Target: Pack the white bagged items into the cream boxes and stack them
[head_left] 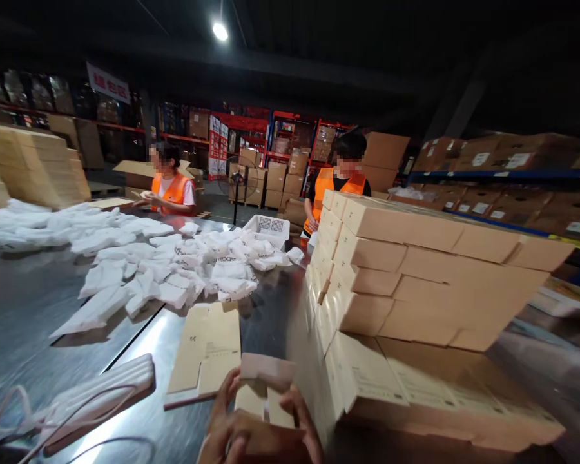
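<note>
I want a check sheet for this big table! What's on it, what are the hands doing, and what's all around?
Surface: shiny metal table, with a seam running across it.
Job's things: small carton half folded between both hands; flat carton blanks lying beside it; stack of boxes to the right.
Clutter: white bags spread in a heap; white basket; white power bank.
Hands: left hand and right hand both grip the carton.
Cables: white cable looping by the power bank.
Surroundings: two people in orange vests across the table; shelves of cardboard boxes; ceiling lamp.
</note>
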### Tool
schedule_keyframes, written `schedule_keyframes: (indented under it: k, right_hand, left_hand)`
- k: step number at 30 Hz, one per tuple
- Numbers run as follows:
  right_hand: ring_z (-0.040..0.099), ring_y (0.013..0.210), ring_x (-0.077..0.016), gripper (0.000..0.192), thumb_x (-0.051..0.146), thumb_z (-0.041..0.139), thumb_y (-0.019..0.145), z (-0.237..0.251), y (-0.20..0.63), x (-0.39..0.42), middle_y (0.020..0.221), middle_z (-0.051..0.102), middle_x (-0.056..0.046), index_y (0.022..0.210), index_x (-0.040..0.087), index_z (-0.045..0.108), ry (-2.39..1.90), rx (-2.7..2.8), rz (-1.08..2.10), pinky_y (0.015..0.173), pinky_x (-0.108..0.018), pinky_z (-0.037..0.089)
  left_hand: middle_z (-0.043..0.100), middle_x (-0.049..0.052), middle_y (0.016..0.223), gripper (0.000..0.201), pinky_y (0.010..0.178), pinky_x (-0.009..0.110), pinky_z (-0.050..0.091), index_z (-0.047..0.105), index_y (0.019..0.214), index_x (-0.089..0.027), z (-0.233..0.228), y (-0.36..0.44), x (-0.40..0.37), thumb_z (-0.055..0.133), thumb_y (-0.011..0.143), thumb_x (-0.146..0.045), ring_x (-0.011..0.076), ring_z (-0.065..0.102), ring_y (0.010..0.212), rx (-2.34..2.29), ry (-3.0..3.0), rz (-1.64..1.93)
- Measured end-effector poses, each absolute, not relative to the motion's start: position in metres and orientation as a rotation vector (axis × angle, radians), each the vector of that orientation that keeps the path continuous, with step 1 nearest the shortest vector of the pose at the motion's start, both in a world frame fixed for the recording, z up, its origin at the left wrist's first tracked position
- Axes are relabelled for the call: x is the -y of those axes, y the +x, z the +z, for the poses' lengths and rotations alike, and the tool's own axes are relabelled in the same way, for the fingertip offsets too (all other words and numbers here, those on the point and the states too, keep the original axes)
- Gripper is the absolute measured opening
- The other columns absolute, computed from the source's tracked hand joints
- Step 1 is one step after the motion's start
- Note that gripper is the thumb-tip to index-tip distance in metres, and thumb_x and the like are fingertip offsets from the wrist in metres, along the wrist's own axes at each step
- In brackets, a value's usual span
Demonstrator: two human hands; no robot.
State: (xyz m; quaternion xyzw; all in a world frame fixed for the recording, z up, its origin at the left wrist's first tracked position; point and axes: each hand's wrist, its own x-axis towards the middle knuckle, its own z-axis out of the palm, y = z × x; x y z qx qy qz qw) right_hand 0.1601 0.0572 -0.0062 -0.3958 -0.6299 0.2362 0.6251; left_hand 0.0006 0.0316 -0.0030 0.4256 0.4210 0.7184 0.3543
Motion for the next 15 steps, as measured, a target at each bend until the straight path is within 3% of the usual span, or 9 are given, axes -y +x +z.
schedule_keyframes:
  k: [3, 5, 8, 12, 15]
  right_hand:
    - [0.076, 0.082, -0.0279, 0.034, 0.055, 0.059, 0.091, -0.002, 0.163, -0.055, 0.094, 0.076, -0.005, 0.115, 0.031, 0.063, -0.837, 1.430, 0.718, 0.064, -0.038, 0.064]
    - [0.075, 0.075, -0.0259, 0.035, 0.047, 0.057, 0.091, 0.005, 0.163, -0.052, 0.093, 0.075, -0.005, 0.123, 0.032, 0.053, -0.775, 1.352, 0.894, 0.058, -0.034, 0.062]
    - [0.074, 0.070, -0.0206, 0.041, 0.032, 0.052, 0.093, 0.023, 0.161, -0.048, 0.094, 0.073, -0.004, 0.131, 0.029, 0.039, -0.770, 1.404, 0.938, 0.055, -0.028, 0.060]
    - [0.072, 0.097, -0.0228, 0.039, 0.015, 0.050, 0.091, 0.062, 0.157, -0.041, 0.107, 0.069, -0.009, 0.129, 0.025, 0.050, -0.966, 1.618, 0.277, 0.078, -0.034, 0.064]
    - [0.069, 0.097, -0.0221, 0.029, 0.010, 0.052, 0.093, 0.095, 0.151, -0.032, 0.101, 0.068, -0.010, 0.116, 0.022, 0.065, -0.906, 1.856, -0.225, 0.085, -0.035, 0.062]
  left_hand:
    - [0.069, 0.013, 0.123, 0.051, 0.119, 0.046, 0.034, 0.074, 0.100, -0.026, -0.005, 0.006, -0.020, 0.083, 0.063, -0.060, 0.0406, 0.056, 0.129, -1.057, 0.875, 1.858]
    - [0.072, 0.009, 0.114, 0.060, 0.114, 0.044, 0.041, 0.070, 0.107, -0.029, -0.001, 0.006, -0.016, 0.089, 0.056, -0.056, 0.0388, 0.057, 0.126, -1.007, 0.844, 1.863]
    - [0.074, 0.007, 0.114, 0.065, 0.103, 0.042, 0.050, 0.066, 0.121, -0.028, 0.014, 0.005, -0.015, 0.081, 0.067, -0.060, 0.0351, 0.065, 0.116, -0.999, 0.803, 1.701]
    - [0.073, 0.011, 0.126, 0.049, 0.112, 0.040, 0.044, 0.077, 0.110, -0.023, 0.032, 0.004, -0.011, 0.072, 0.078, -0.059, 0.0347, 0.061, 0.124, -1.127, 0.869, 1.552]
    - [0.072, 0.011, 0.129, 0.050, 0.119, 0.041, 0.036, 0.079, 0.109, -0.025, 0.037, 0.007, -0.005, 0.074, 0.075, -0.060, 0.0354, 0.057, 0.130, -1.134, 0.943, 1.608]
